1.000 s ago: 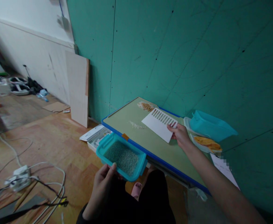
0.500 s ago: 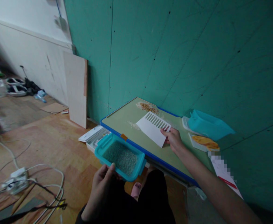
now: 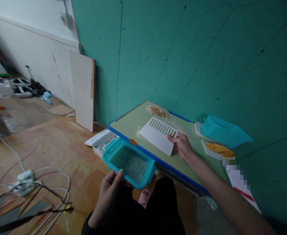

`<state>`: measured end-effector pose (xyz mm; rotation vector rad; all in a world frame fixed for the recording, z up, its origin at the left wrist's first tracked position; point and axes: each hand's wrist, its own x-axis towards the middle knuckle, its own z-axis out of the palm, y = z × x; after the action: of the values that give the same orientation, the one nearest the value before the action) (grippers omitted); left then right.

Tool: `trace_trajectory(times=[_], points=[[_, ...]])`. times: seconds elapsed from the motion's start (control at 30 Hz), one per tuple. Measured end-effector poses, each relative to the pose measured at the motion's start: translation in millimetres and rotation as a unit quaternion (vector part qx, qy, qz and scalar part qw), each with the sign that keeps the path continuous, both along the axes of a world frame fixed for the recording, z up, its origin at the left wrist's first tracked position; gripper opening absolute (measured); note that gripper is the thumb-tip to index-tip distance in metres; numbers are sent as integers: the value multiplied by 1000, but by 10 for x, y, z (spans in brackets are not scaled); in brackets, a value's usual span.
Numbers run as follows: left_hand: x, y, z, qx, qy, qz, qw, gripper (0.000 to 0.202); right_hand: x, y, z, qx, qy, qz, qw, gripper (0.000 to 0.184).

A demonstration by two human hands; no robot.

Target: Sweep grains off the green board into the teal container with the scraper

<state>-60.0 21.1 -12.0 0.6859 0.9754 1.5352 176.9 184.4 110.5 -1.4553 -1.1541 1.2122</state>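
Note:
My left hand grips the near rim of a teal plastic box filled with small grey-green grains, held just below the blue front edge of a small green table. My right hand pinches the right end of a white slotted plastic scraper that lies flat on the tabletop. The scraper's left edge sits over a small patch of pale grains. A pile of yellow beans lies at the table's far corner.
A teal container and a white tray with orange contents stand on the table's right side, papers beside them. A green wall is behind. Cables and a power strip cover the wooden floor; a board leans on the wall.
My right hand has slid the scraper leftward and toward the table's front edge, onto the pale grains. The teal box in my left hand has stayed below the edge.

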Motion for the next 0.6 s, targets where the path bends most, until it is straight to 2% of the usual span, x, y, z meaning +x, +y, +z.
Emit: trace_trajectory(times=[0.17,0.37,0.6], points=[[13,1,29,-2,-5,4,1000,32,26,-42,13,4,1,7,1000,41],[13,-3,19,-6,-11,5,1000,32,154,-111,26,16,7,-15,1000,42],[14,8,51,-5,-7,5,1000,33,62,-116,-34,-5,8,12,1000,41]])
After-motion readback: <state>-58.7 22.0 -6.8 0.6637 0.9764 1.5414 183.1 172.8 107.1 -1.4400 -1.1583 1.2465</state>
